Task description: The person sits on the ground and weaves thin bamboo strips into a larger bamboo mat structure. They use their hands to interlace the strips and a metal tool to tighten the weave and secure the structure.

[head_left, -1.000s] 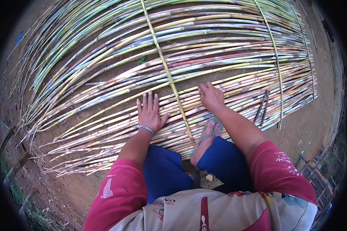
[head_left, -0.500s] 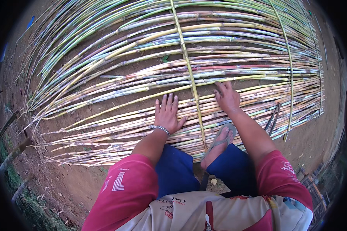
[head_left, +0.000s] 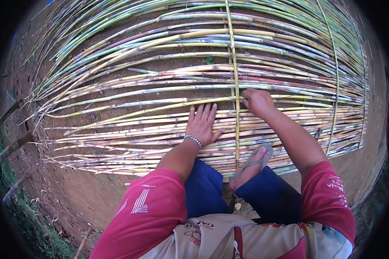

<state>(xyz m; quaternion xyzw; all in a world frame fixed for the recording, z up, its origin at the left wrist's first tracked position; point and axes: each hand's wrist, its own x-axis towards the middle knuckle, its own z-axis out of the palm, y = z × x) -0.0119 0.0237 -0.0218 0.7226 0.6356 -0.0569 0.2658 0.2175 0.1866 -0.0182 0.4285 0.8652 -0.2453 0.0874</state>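
Observation:
Jointed cane stalks [head_left: 160, 73] lie side by side in a wide mat on the ground. A yellowish cross stalk [head_left: 234, 56] runs over them from far to near. My left hand [head_left: 202, 124], with a chain bracelet at the wrist, lies flat on the nearer stalks, left of the cross stalk, fingers stretched out. My right hand [head_left: 259, 103] is closed just right of the cross stalk, its curled fingers on a yellow-green cane stalk [head_left: 285, 96]. The fingertips are partly hidden. Both hands are beside a narrow gap between the nearer and farther stalks.
My sandalled foot [head_left: 253, 164] rests on the near stalks. A second cross stalk [head_left: 335, 77] lies farther right. Beside it is a small dark object [head_left: 319, 133], partly hidden. Wooden poles [head_left: 13, 149] stand at the left, with grass [head_left: 30, 228] at the lower left.
The view has shifted, so the mat and both hands appear farther right. My right hand's fingers have curled more tightly by the cross stalk. My left hand stays flat on the stalks.

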